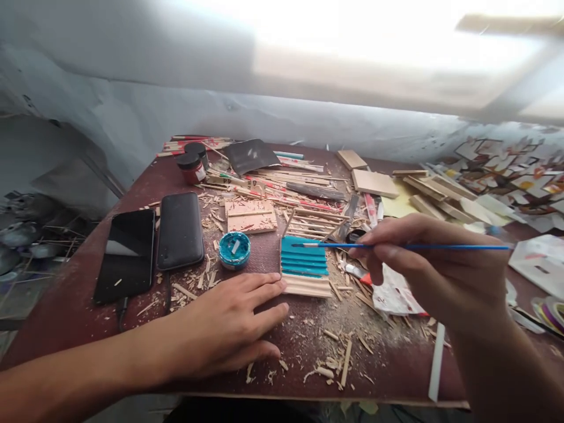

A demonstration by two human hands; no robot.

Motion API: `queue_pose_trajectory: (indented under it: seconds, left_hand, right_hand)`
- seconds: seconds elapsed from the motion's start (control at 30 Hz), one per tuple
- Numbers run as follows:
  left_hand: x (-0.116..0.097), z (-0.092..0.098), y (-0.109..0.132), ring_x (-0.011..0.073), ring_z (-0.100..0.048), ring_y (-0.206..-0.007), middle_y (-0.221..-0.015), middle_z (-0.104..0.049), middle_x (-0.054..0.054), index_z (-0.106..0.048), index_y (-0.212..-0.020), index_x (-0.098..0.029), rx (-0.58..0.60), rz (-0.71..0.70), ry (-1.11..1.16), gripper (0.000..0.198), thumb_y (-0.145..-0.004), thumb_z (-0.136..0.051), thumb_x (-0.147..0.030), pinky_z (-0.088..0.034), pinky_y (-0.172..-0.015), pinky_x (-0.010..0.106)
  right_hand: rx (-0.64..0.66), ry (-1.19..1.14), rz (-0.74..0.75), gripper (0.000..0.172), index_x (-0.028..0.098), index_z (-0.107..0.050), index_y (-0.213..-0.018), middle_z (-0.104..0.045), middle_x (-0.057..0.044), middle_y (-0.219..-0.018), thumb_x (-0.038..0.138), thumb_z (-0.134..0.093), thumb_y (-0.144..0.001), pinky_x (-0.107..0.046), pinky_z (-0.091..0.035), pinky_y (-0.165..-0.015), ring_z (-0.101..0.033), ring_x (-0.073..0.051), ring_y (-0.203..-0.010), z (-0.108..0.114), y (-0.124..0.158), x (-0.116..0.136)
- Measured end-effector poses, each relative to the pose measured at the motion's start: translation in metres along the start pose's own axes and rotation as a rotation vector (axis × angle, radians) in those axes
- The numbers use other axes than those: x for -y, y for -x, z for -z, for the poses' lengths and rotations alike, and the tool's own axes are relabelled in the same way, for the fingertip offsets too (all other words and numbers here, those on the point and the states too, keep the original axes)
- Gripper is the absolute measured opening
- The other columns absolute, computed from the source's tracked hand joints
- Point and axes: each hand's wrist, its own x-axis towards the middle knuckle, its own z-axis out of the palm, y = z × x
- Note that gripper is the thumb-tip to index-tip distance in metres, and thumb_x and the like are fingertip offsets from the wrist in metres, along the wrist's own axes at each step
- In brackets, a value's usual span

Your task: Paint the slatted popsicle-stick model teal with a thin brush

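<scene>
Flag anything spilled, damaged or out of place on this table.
Wood shavings litter the table like uncleared scrap; one chip lies on the phone, an odd spot. The paint jar holds a pale patch, perhaps stray debris.

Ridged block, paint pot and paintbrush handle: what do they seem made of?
Ridged block: likely wood, bare and pale at its near end, blue-painted beyond. Paint pot: perhaps plastic; blue smears obscure it. Paintbrush handle: smooth, even blue; painted wood or plastic, unclear which.
</scene>
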Motion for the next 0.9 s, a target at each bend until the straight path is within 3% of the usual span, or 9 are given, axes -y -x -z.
queue_pose_trajectory:
  seconds: [0.3, 0.43, 0.6, 0.73, 0.9]
  left_hand:
    - [0.0, -0.003, -0.004, 0.0326, -0.063, -0.138, -0.147, -0.064, 0.021, -0.066, -0.128, -0.011, -0.056, -0.04, -0.046, 0.045, -0.104, -0.067, -0.05, -0.053, -0.115, 0.046]
    - [0.0, -0.004, -0.002, 0.0333, -0.061, -0.139, -0.148, -0.062, 0.022, -0.065, -0.129, -0.011, -0.057, -0.053, -0.064, 0.046, -0.108, -0.059, -0.051, -0.053, -0.114, 0.046]
    - [0.0, -0.002, 0.0, 0.0334, -0.06, -0.137, -0.148, -0.061, 0.021, -0.064, -0.13, -0.011, -0.034, -0.06, -0.075, 0.048, -0.109, -0.055, -0.053, -0.052, -0.114, 0.046]
    - [0.001, -0.002, 0.0, 0.0334, -0.061, -0.136, -0.15, -0.059, 0.021, -0.064, -0.129, -0.011, -0.039, -0.066, -0.091, 0.049, -0.109, -0.055, -0.054, -0.051, -0.115, 0.046]
    - [0.0, -0.002, -0.001, 0.0324, -0.062, -0.137, -0.148, -0.062, 0.023, -0.065, -0.127, -0.01, -0.065, -0.06, -0.066, 0.047, -0.107, -0.06, -0.053, -0.053, -0.113, 0.045]
  right_hand:
    - [0.269, 0.313, 0.201, 0.014, 0.02, -0.07, -0.087, -0.07, 0.002, -0.073, 0.011, -0.063, -0.095, -0.028, -0.049, -0.063, -0.062, -0.009, -0.062, -0.051, -0.039, 0.041]
    - [0.39, 0.364, 0.209, 0.015, 0.017, -0.069, -0.084, -0.069, 0.002, -0.069, 0.012, -0.06, -0.095, -0.026, -0.044, -0.06, -0.058, -0.01, -0.061, -0.077, -0.053, 0.036]
    - [0.465, 0.434, 0.105, 0.017, 0.016, -0.07, -0.082, -0.068, 0.001, -0.067, 0.013, -0.056, -0.092, -0.026, -0.042, -0.06, -0.056, -0.01, -0.06, -0.1, -0.061, 0.022]
    - [0.494, 0.445, 0.07, 0.018, 0.017, -0.069, -0.082, -0.065, 0.002, -0.064, 0.015, -0.055, -0.093, -0.027, -0.04, -0.058, -0.053, -0.01, -0.057, -0.103, -0.063, 0.017]
    - [0.418, 0.39, 0.124, 0.013, 0.018, -0.07, -0.083, -0.066, 0.002, -0.066, 0.017, -0.061, -0.093, -0.027, -0.04, -0.055, -0.055, -0.01, -0.058, -0.085, -0.06, 0.027]
